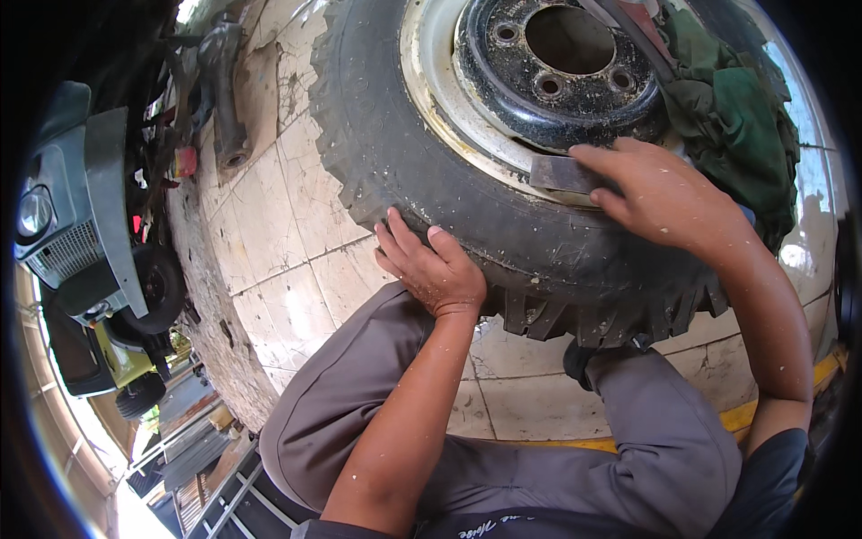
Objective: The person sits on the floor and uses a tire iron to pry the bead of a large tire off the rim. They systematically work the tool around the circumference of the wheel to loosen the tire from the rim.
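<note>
A big black tyre (pixel 368 117) with chunky tread lies flat in front of me. It is mounted on a steel wheel, whose worn cream rim (pixel 431 99) surrounds a chipped black centre disc (pixel 489 81) with bolt holes. Pinched in my right hand (pixel 660 193) is a flat grey metal scraper (pixel 561 173), its face against the near edge of the rim. My left hand (pixel 435 274) rests on the tyre's near-left shoulder with fingers outstretched, holding nothing. The right fingers hide part of the scraper.
Dark green cloth (pixel 732 126) is bunched over the tyre's right side. Cracked cream tiles (pixel 287 225) surround the wheel. A rusty metal part (pixel 229 99) lies at far left, near a parked vehicle (pixel 81 207). My bent legs (pixel 350 395) are close to the tyre.
</note>
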`<state>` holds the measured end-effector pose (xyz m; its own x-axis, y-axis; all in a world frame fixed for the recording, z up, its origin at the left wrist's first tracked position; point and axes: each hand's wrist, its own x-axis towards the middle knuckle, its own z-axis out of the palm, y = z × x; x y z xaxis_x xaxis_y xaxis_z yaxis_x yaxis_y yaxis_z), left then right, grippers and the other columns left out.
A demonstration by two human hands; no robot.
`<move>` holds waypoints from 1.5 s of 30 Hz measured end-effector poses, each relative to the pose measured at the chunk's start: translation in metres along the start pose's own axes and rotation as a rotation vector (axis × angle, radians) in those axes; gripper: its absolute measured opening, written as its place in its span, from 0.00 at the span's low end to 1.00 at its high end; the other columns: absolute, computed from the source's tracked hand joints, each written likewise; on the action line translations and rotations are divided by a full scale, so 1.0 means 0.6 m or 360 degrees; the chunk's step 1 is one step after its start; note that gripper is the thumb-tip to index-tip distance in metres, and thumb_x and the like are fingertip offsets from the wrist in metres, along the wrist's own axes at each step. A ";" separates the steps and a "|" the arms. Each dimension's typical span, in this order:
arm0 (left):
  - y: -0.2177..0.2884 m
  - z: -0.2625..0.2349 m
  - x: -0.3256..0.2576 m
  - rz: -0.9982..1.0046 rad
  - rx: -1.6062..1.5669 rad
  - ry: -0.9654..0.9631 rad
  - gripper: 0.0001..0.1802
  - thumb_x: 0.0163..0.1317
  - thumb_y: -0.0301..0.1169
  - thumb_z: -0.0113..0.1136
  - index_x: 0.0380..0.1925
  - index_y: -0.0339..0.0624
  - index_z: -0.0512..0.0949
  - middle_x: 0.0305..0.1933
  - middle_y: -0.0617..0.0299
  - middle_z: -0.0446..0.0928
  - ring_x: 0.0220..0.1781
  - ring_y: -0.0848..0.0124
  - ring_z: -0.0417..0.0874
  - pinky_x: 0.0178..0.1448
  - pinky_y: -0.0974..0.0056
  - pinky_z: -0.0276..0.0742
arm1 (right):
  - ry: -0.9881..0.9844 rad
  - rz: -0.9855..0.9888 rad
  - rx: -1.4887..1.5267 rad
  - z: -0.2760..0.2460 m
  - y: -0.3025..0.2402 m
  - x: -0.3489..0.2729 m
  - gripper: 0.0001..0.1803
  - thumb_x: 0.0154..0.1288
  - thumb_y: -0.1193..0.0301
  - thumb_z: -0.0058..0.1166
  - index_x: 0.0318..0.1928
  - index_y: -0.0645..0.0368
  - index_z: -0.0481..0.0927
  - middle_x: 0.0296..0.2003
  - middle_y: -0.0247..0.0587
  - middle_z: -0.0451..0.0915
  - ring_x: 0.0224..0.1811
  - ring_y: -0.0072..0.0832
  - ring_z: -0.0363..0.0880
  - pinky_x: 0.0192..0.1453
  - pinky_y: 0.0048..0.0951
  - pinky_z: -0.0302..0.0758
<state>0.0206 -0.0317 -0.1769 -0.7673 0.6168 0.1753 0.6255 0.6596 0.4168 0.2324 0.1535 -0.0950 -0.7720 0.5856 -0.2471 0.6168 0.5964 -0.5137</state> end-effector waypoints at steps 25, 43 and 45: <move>0.005 -0.002 -0.002 -0.0002 0.0076 0.0020 0.35 0.72 0.40 0.44 0.74 0.30 0.59 0.76 0.27 0.57 0.77 0.31 0.55 0.81 0.36 0.43 | 0.0552 0.0740 0.2025 0.081 0.020 0.005 0.20 0.69 0.63 0.67 0.54 0.59 0.77 0.34 0.32 0.79 0.36 0.16 0.74 0.40 0.19 0.69; -0.001 -0.001 -0.002 -0.0128 0.0055 -0.0042 0.37 0.71 0.43 0.46 0.77 0.39 0.58 0.79 0.33 0.52 0.78 0.26 0.49 0.78 0.33 0.51 | 0.1021 0.0119 0.2591 0.029 0.014 0.027 0.18 0.67 0.80 0.50 0.57 0.63 0.71 0.48 0.50 0.84 0.49 0.32 0.82 0.59 0.34 0.77; 0.004 0.000 -0.002 -0.0111 0.0030 -0.0047 0.37 0.71 0.43 0.46 0.77 0.39 0.58 0.79 0.33 0.52 0.78 0.26 0.49 0.78 0.33 0.50 | 0.1091 0.0068 0.2780 0.044 0.035 0.054 0.16 0.69 0.78 0.51 0.56 0.61 0.72 0.43 0.46 0.83 0.43 0.31 0.81 0.56 0.36 0.78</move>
<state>0.0230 -0.0311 -0.1762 -0.8049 0.5812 0.1200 0.5733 0.7092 0.4104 0.2160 0.1706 -0.1352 -0.3020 0.9364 -0.1788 -0.5414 -0.3228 -0.7763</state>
